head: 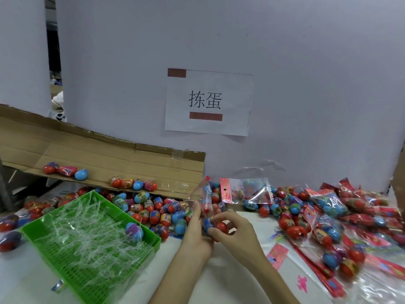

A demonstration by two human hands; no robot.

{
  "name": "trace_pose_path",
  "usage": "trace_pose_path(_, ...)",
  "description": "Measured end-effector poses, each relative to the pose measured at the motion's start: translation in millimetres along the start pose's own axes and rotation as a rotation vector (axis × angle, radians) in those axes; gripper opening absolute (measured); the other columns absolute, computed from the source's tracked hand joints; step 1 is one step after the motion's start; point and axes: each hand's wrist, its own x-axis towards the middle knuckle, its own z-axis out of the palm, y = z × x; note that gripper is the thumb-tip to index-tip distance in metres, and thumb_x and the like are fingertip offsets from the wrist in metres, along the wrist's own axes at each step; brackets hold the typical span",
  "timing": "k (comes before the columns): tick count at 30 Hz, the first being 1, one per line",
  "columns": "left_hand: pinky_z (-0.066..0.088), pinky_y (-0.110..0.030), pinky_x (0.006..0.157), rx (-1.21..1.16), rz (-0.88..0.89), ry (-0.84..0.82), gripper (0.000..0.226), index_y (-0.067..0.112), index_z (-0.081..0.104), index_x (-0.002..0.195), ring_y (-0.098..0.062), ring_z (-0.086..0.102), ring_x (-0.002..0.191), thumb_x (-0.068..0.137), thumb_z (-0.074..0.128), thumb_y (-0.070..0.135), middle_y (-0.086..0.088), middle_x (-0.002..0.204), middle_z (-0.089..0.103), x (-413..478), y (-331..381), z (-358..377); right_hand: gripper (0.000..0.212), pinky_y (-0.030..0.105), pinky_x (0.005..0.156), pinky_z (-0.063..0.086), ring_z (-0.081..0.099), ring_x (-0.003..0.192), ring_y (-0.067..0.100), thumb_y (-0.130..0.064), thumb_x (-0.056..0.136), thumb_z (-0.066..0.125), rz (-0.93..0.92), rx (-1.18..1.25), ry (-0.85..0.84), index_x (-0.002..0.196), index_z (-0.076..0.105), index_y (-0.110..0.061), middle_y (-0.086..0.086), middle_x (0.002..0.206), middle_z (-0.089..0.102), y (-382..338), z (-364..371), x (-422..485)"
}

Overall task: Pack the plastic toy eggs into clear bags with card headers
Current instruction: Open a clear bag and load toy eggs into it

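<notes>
We judge the job well under way but far from finished: a heap of packed bags (333, 207) lies on the table (219, 281) at 3 o'clock from the hands, while many loose eggs (153, 210) wait at 10 o'clock, and a spare card header (277, 255) lies at 4 o'clock. One bag is in progress. The left hand (195, 231) pinches the clear bag (205, 199) upright between thumb and fingers; it is glossy, crinkled and see-through, with blue and red eggs already showing inside. The right hand (235, 230) has its fingers curled round a shiny red egg (221, 227) at the bag's lower end, touching it. We cannot tell which end is open.
</notes>
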Motion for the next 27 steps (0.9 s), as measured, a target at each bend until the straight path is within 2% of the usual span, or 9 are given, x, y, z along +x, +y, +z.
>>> trace_pose_path(2, 0.063, -0.039, 0.060, -0.027, -0.010, 0.007, 0.057, 0.007, 0.069, 0.124, -0.029, 0.078, 0.084, 0.095, 0.060, 0.056, -0.011, 0.095, 0.078, -2, 3, 0, 0.027, 0.015, 0.067, 0.048, 0.062, 0.080, 0.005, -0.019, 0.073, 0.087, -0.032, -0.055, 0.005, 0.089, 0.075, -0.038, -0.020, 0.094, 0.071, -1, 3, -2)
trace_pose_path(5, 0.063, -0.044, 0.077, -0.003, -0.005, 0.002, 0.059, 0.005, 0.068, 0.127, -0.031, 0.076, 0.094, 0.096, 0.059, 0.055, -0.018, 0.117, 0.074, -2, -1, 0, 0.038, 0.011, 0.068, 0.047, 0.064, 0.085, 0.001, -0.012, 0.072, 0.083, -0.078, -0.088, 0.058, 0.092, 0.070, -0.041, -0.027, 0.095, 0.069, 1, 7, -4)
trace_pose_path(7, 0.061, -0.044, 0.082, 0.043, 0.001, -0.009, 0.060, 0.004, 0.068, 0.128, -0.032, 0.073, 0.106, 0.098, 0.057, 0.054, -0.021, 0.128, 0.070, -1, -3, -1, 0.038, 0.013, 0.072, 0.050, 0.065, 0.088, 0.000, -0.010, 0.073, 0.081, -0.079, -0.105, 0.106, 0.095, 0.070, -0.039, -0.026, 0.092, 0.069, 3, 8, -3)
trace_pose_path(11, 0.062, -0.038, 0.073, 0.058, 0.044, -0.029, 0.061, 0.001, 0.067, 0.129, -0.027, 0.077, 0.092, 0.099, 0.056, 0.053, -0.017, 0.106, 0.077, 2, -2, -4, 0.035, 0.017, 0.069, 0.053, 0.069, 0.085, 0.001, -0.010, 0.078, 0.081, -0.079, -0.024, 0.191, 0.101, 0.074, -0.035, -0.023, 0.090, 0.073, 4, 6, -2)
trace_pose_path(14, 0.057, -0.042, 0.092, 0.110, 0.058, -0.024, 0.064, 0.002, 0.068, 0.129, -0.030, 0.073, 0.106, 0.096, 0.057, 0.056, -0.017, 0.113, 0.076, 3, -1, -4, 0.034, 0.021, 0.067, 0.055, 0.072, 0.089, 0.006, -0.009, 0.080, 0.080, -0.110, 0.058, 0.203, 0.101, 0.073, -0.035, -0.019, 0.092, 0.075, 2, 5, -1)
trace_pose_path(15, 0.058, -0.042, 0.092, 0.128, 0.058, -0.031, 0.063, 0.002, 0.069, 0.128, -0.030, 0.073, 0.107, 0.095, 0.058, 0.055, -0.017, 0.114, 0.076, 2, -2, -3, 0.034, 0.017, 0.067, 0.053, 0.072, 0.090, 0.006, -0.009, 0.080, 0.080, -0.124, 0.067, 0.216, 0.101, 0.073, -0.035, -0.018, 0.092, 0.075, 1, 5, -2)
trace_pose_path(17, 0.063, -0.037, 0.075, 0.151, 0.055, -0.061, 0.059, 0.003, 0.071, 0.123, -0.027, 0.077, 0.099, 0.092, 0.061, 0.053, -0.015, 0.111, 0.077, -1, -5, 0, 0.031, 0.011, 0.066, 0.050, 0.072, 0.088, 0.003, -0.011, 0.081, 0.081, -0.130, 0.080, 0.268, 0.098, 0.070, -0.034, -0.018, 0.091, 0.075, -1, 7, -3)
trace_pose_path(19, 0.063, -0.035, 0.068, 0.165, 0.039, -0.113, 0.052, 0.005, 0.073, 0.121, -0.028, 0.077, 0.098, 0.094, 0.062, 0.048, -0.015, 0.114, 0.077, -3, -9, 1, 0.027, 0.012, 0.068, 0.051, 0.072, 0.084, 0.003, -0.015, 0.082, 0.083, -0.120, 0.102, 0.328, 0.095, 0.066, -0.033, -0.019, 0.089, 0.074, -1, 6, -2)
trace_pose_path(27, 0.063, -0.036, 0.075, 0.242, 0.022, -0.213, 0.047, 0.009, 0.076, 0.120, -0.030, 0.075, 0.107, 0.087, 0.070, 0.043, -0.017, 0.119, 0.075, -11, -13, 6, 0.022, 0.023, 0.070, 0.057, 0.071, 0.078, 0.010, -0.019, 0.082, 0.085, -0.113, 0.180, 0.441, 0.091, 0.071, -0.033, -0.014, 0.084, 0.074, 3, 1, -1)
